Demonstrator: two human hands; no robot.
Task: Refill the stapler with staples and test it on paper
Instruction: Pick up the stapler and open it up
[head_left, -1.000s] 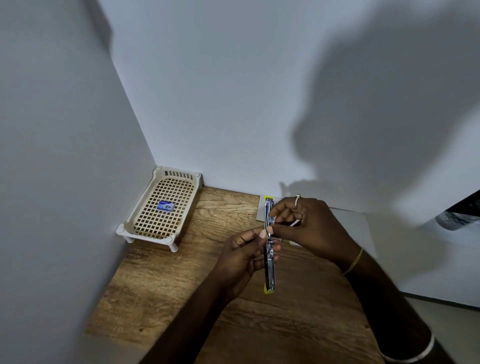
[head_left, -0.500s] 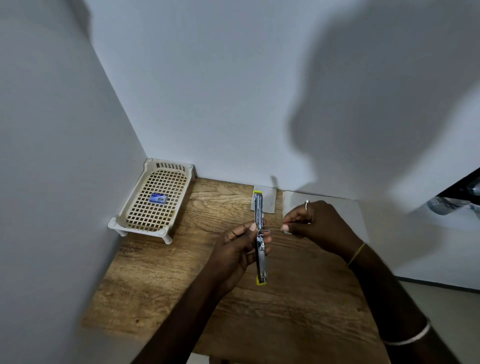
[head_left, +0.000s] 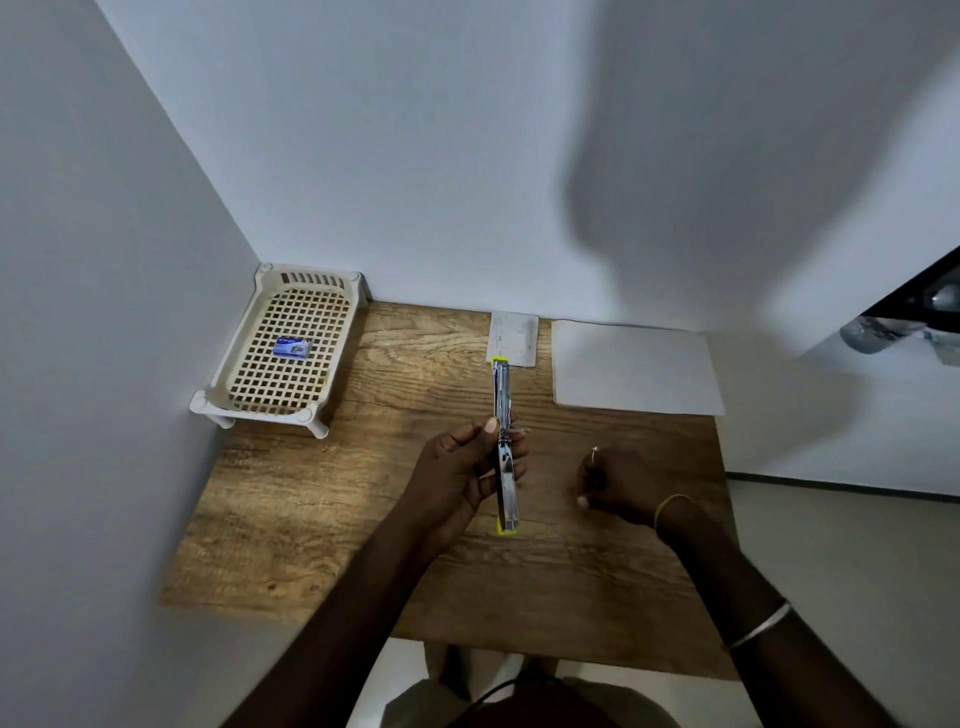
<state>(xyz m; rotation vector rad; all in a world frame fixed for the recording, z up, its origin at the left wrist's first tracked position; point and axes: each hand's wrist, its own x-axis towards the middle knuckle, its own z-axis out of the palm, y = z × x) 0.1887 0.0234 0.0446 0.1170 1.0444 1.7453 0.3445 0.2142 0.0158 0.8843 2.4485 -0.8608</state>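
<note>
Now that the right hand (head_left: 615, 486) has drawn away toward the bench's right edge, fingers curled, contents unclear, the stapler (head_left: 504, 447) stays opened out flat mid-bench, gripped by the left hand (head_left: 460, 475). Loading looks interrupted; the staple box (head_left: 292, 347) sits in the tray (head_left: 228, 402).

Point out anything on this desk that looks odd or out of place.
Nothing stands out. The stapler is swung fully open in the left hand for refilling, and the staple box sits in the basket.
</note>
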